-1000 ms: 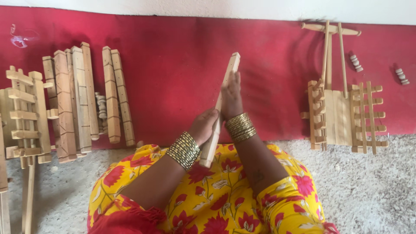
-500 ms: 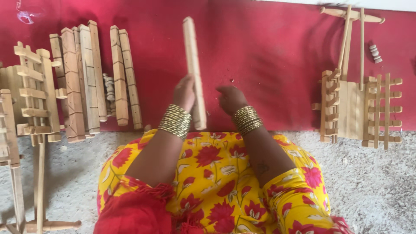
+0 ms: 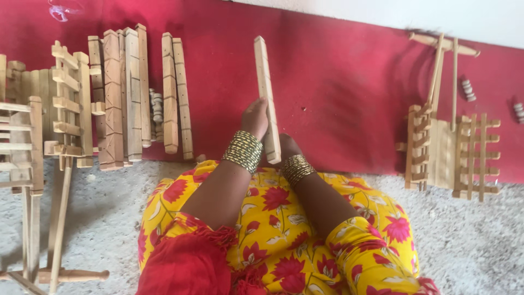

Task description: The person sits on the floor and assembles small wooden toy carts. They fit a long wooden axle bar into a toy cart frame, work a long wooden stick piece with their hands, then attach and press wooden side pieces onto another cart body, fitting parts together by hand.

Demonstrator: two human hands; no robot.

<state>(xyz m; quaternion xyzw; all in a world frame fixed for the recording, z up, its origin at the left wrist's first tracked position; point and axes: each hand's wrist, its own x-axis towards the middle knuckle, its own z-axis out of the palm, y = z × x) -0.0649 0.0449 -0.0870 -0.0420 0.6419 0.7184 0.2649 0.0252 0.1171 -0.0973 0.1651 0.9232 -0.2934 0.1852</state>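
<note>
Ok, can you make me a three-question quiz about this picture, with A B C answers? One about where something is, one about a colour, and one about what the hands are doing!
1. Where do the loose wooden bars lie?
A. to the person's left
B. on the lap
C. against the wall

2. What colour is the mat?
A. blue
B. red
C. green

3. How is the wooden stick held?
A. flat on the mat
B. by both hands at its near end
C. by nobody

Answers: 1 A, they sit at the left of the picture. 2 B, it is plainly red. 3 B, the left hand and right hand grip its near end.
</note>
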